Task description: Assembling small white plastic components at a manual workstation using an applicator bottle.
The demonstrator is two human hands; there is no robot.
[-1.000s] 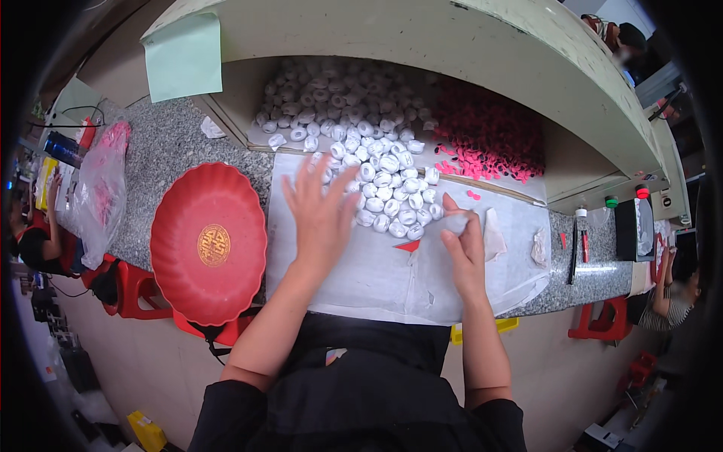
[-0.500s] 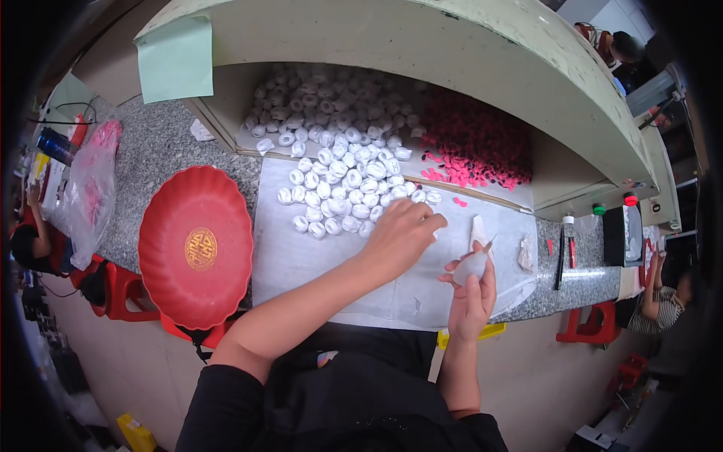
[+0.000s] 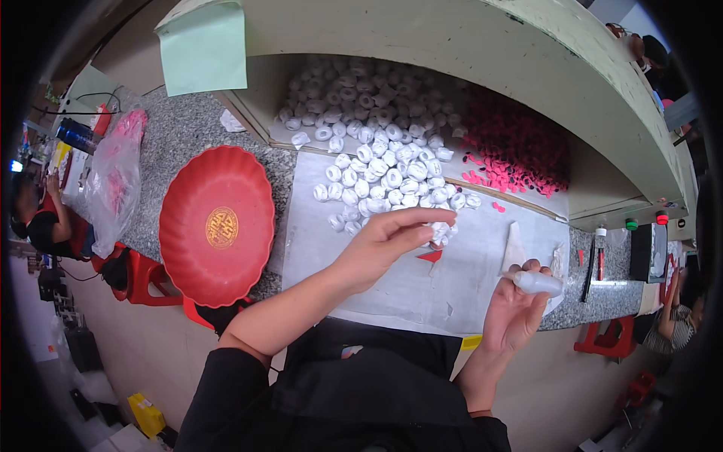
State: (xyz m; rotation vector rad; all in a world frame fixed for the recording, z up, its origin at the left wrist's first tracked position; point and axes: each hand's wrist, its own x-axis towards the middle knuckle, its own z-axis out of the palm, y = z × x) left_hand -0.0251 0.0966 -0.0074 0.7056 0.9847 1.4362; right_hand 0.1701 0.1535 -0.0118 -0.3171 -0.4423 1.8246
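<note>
My left hand (image 3: 392,245) is over the white sheet (image 3: 376,305), fingers pinching a small white-wrapped piece (image 3: 443,233) at the fingertips. Just beneath it is a small red scrap (image 3: 431,257). Further right, my right hand (image 3: 516,309) grips a translucent white squeeze bottle (image 3: 538,283), tilted on its side with the narrow nozzle toward the left. Beyond my left hand spreads a heap of round white-wrapped pieces (image 3: 392,169), running back under the shelf. Small pink and dark discs (image 3: 520,151) are piled to their right.
A large red scalloped dish (image 3: 188,188) stands left of the sheet. A pale shelf (image 3: 452,38) arches over the piles, with a green paper (image 3: 203,56) hanging from it. A black box (image 3: 645,252) and pens (image 3: 595,260) lie right. Other people sit at both sides.
My left hand has drawn back toward me from the heap's edge, the wrapped piece now showing at its fingertips. The bottle has turned from nozzle-up to lying sideways. The whole view has shifted.
</note>
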